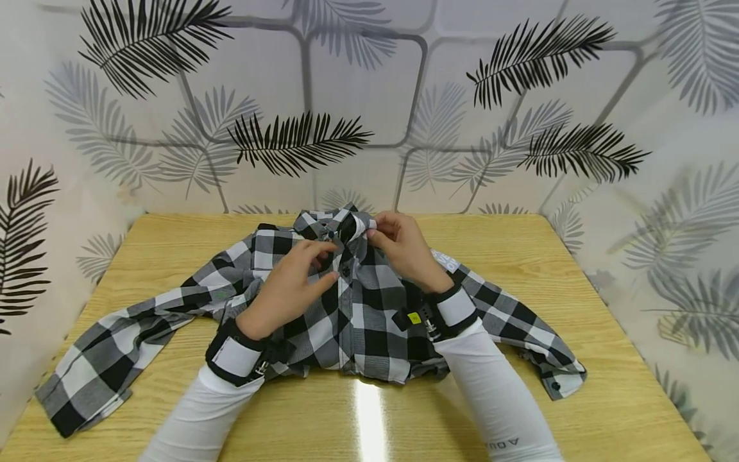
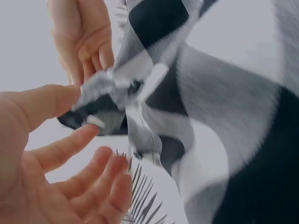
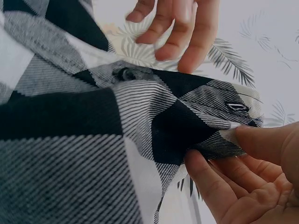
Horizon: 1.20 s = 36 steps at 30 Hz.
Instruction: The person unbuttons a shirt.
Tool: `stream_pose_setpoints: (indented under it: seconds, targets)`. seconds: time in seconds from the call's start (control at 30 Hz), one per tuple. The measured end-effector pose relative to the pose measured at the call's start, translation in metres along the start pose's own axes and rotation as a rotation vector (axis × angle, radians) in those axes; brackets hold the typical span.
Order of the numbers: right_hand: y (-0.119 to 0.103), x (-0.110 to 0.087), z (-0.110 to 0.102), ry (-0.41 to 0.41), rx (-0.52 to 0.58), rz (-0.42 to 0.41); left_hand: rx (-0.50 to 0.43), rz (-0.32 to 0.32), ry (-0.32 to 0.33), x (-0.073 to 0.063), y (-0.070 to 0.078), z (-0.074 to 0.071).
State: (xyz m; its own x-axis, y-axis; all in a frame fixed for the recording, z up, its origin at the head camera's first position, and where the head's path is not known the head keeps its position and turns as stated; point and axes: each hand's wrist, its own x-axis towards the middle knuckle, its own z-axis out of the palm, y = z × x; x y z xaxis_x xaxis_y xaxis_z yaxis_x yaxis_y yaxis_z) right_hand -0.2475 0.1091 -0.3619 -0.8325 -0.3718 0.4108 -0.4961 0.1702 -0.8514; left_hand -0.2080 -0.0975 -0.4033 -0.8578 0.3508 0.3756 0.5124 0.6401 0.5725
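Observation:
A black, white and grey checked shirt (image 1: 378, 314) lies front up on the table, its sleeves spread to both sides. At its neck, my right hand (image 1: 401, 247) pinches the edge of the collar (image 3: 196, 116) between thumb and fingers. A buttonhole (image 3: 238, 107) shows near the pinched end, with a dark button (image 3: 125, 73) farther along the cloth. My left hand (image 1: 297, 282) hovers over the upper front, thumb and fingers spread apart beside the button placket. In the left wrist view its thumb overlaps the collar's tip, and another button (image 2: 135, 86) shows close by.
The wooden table (image 1: 196, 410) runs up to a wall covering (image 1: 369, 96) printed with leaves. The left sleeve (image 1: 110, 359) reaches toward the table's front left, while the other cuff (image 1: 562, 384) lies at the right.

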Motion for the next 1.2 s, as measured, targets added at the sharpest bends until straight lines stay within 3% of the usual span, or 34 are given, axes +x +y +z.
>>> stream_pose_setpoints:
  seconds: [0.13, 0.27, 0.33, 0.47, 0.67, 0.8, 1.03, 1.1, 1.2]
  targets:
    - [-0.010, -0.006, 0.006, -0.034, -0.045, 0.014, 0.073, -0.040, -0.005, 0.001, 0.002, 0.014]
    - [-0.015, -0.016, 0.009, -0.037, -0.101, 0.033, 0.164, -0.011, 0.020, -0.001, 0.003, 0.019]
    - [-0.012, -0.024, 0.011, 0.005, -0.180, 0.015, 0.154, 0.000, 0.035, -0.002, 0.005, 0.017]
    - [-0.006, -0.040, 0.016, 0.082, -0.397, -0.030, 0.022, -0.009, 0.036, -0.003, 0.010, 0.009]
    - [-0.003, -0.053, 0.030, 0.005, -0.593, 0.021, -0.206, -0.035, -0.032, -0.003, 0.016, 0.002]
    - [0.005, -0.051, 0.033, -0.008, -0.573, -0.007, -0.248, -0.015, -0.055, -0.003, 0.017, 0.003]
    - [0.013, -0.049, 0.030, -0.020, -0.426, -0.040, -0.181, 0.027, -0.098, -0.001, 0.013, 0.003]
    - [0.015, -0.049, 0.029, -0.035, -0.390, -0.036, -0.203, 0.043, -0.127, -0.001, 0.012, 0.003]
    - [0.017, -0.049, 0.025, -0.071, -0.319, -0.051, -0.325, 0.047, -0.187, -0.001, 0.012, 0.002]
